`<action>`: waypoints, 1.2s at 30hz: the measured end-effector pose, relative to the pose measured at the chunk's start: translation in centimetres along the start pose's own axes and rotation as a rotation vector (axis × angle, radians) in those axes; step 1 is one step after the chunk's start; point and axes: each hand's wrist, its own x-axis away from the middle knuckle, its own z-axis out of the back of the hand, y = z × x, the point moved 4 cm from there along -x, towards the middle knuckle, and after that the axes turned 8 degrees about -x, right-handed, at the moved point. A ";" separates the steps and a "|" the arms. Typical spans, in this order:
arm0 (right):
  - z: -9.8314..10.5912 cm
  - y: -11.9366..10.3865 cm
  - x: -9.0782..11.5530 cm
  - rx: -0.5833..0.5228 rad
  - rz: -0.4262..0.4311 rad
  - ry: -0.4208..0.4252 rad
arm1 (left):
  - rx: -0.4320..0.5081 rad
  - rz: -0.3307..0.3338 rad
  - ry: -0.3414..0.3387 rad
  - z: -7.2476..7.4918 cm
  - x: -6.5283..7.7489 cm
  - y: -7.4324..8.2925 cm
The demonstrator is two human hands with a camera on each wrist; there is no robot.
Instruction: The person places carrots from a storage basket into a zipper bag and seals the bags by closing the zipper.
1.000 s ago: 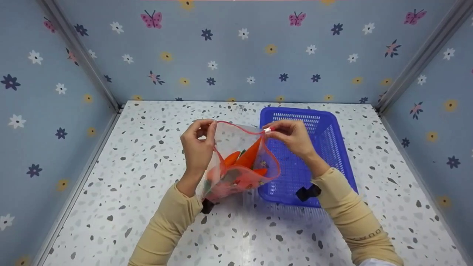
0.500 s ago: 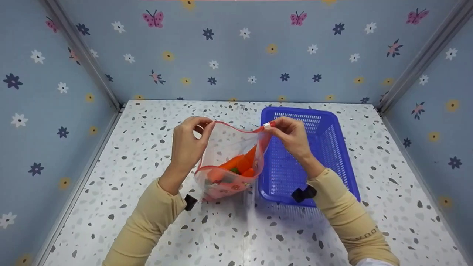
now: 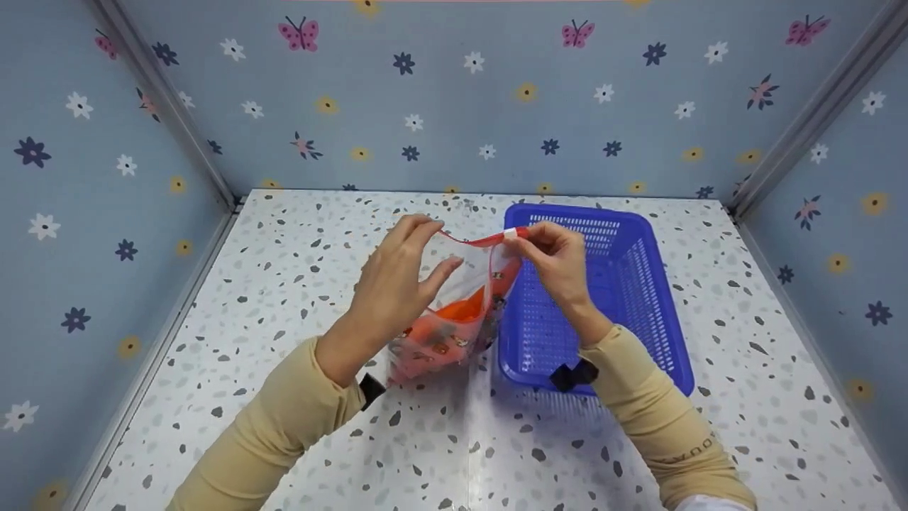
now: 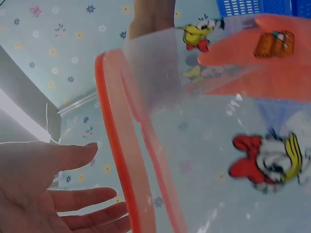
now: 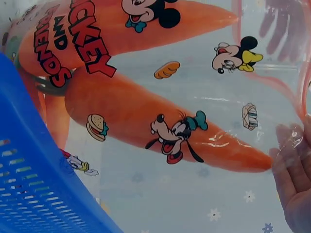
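A clear zip bag (image 3: 433, 351) with a red zip edge and printed cartoon figures hangs tilted between the hands. Inside it lie several orange carrots (image 3: 462, 309); the right wrist view shows one carrot (image 5: 146, 116) through the plastic. My right hand (image 3: 562, 266) pinches the bag's zip end beside a white slider (image 3: 510, 233). At the bag's mouth is my left hand (image 3: 394, 277), thumb spread apart from the straight fingers, which reach the far zip edge. The left wrist view also has the left hand (image 4: 29, 189) with loose fingers beside the red rim.
A blue plastic basket (image 3: 682, 358) with slotted walls stands on the speckled white table (image 3: 567, 461), right of the bag and under the right hand. Flower-printed panels (image 3: 454, 92) rise at the back and both sides.
My left hand let its pinch on the zip edge go and moved right across the bag's mouth, thumb spread. The bag's mouth has narrowed. The right hand keeps its pinch.
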 end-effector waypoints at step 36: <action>-0.2 2.1 0.4 -0.045 0.114 0.051 | 0.029 -0.022 -0.076 -6.2 -4.2 2.7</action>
